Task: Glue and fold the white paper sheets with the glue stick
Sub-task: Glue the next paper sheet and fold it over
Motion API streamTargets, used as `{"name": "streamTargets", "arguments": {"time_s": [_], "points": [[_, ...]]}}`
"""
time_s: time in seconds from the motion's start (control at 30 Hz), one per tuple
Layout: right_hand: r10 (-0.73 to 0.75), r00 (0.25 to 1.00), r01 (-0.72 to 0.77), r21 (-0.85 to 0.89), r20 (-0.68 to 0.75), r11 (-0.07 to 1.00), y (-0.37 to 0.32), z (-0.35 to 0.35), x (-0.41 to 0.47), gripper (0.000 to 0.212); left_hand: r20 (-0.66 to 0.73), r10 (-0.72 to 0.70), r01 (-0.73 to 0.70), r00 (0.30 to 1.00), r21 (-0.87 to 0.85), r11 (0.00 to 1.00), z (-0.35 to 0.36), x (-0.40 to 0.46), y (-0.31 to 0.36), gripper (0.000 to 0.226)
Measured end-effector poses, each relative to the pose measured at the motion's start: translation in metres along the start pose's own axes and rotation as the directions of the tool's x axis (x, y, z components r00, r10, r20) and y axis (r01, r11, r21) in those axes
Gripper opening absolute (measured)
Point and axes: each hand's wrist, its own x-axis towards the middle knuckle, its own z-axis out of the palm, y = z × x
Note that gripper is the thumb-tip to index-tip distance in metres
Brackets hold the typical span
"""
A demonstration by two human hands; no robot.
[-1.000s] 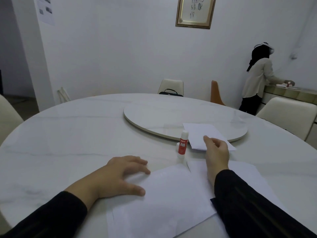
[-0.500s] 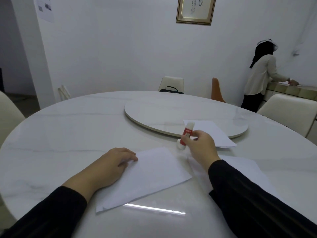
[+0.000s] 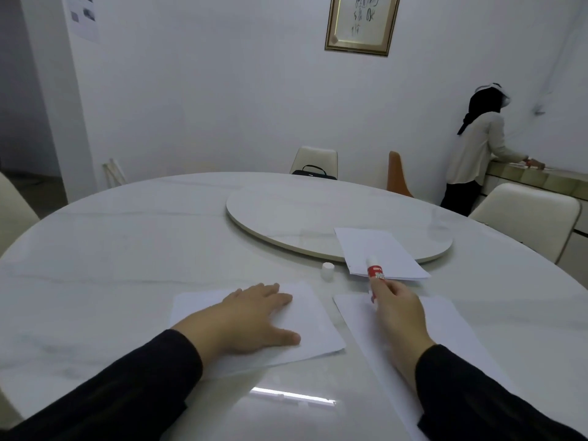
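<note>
The glue stick (image 3: 374, 275), half a second earlier capped and just lifted beside the turntable, was now uncapped and raised, its white tip pointing far; its cap (image 3: 327, 270) stood on the table (image 3: 127, 249) to the left. The right hand (image 3: 396, 316) gripped the red barrel, fingers curled round it. The left hand (image 3: 254, 316) lay flat, fingers straight, on the near-left folded sheet (image 3: 315, 326), which had shifted right. Another sheet (image 3: 451, 326) lay under the right wrist; a folded stack (image 3: 381, 253) overlapped the turntable (image 3: 302, 218).
</note>
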Motion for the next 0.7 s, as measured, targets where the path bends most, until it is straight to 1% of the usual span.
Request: {"name": "streamTargets", "arguments": {"time_s": [0.07,0.1,0.13,0.17,0.23,0.27,0.3,0.37,0.43,0.53,0.7], "points": [[-0.010,1.000,0.008,0.077,0.023,0.997,-0.007,0.005,0.000,0.024,0.066,0.005,-0.001,0.998,-0.060,0.998,-0.003,0.001,-0.005,0.078],[-0.028,0.999,0.024,0.113,0.041,0.993,-0.011,0.008,0.000,0.021,0.079,0.002,0.005,0.997,-0.082,0.997,-0.003,0.002,-0.007,0.077],[-0.062,0.996,0.053,0.128,0.068,0.990,-0.015,0.009,0.000,0.021,0.063,0.002,0.005,0.998,-0.103,0.995,-0.002,0.002,-0.007,0.073],[-0.104,0.989,0.091,0.124,0.103,0.988,-0.021,0.010,0.001,0.024,0.011,0.008,-0.006,1.000,-0.122,0.993,0.001,0.003,-0.006,0.068],[-0.185,0.971,0.179,0.049,0.152,0.983,-0.034,0.012,0.001,0.026,-0.153,0.023,-0.038,0.988,-0.100,0.994,0.010,0.006,-0.003,0.061],[-0.210,0.966,0.213,-0.003,0.153,0.977,-0.041,0.014,0.000,0.022,-0.208,0.034,-0.047,0.977,-0.057,0.997,0.016,0.007,-0.003,0.061],[-0.228,0.963,0.234,-0.026,0.147,0.972,-0.047,0.016,0.000,0.017,-0.229,0.050,-0.053,0.972,-0.008,0.999,0.021,0.009,-0.003,0.063],[-0.235,0.960,0.239,-0.007,0.153,0.971,-0.054,0.023,-0.001,0.013,-0.194,0.080,-0.068,0.978,0.067,0.995,0.026,0.013,-0.006,0.064],[-0.237,0.953,0.247,-0.032,0.190,0.969,-0.053,0.031,-0.004,0.017,-0.155,0.088,-0.073,0.984,0.104,0.992,0.028,0.014,-0.009,0.062],[-0.252,0.941,0.287,-0.139,0.226,0.948,-0.047,0.041,-0.004,0.023,-0.135,0.089,-0.071,0.987,0.130,0.989,0.028,0.015,-0.008,0.062],[-0.207,0.926,0.269,-0.167,0.316,0.949,-0.033,0.050,-0.003,0.022,-0.111,0.074,-0.057,0.991,0.149,0.987,0.027,0.017,-0.007,0.061]]}}
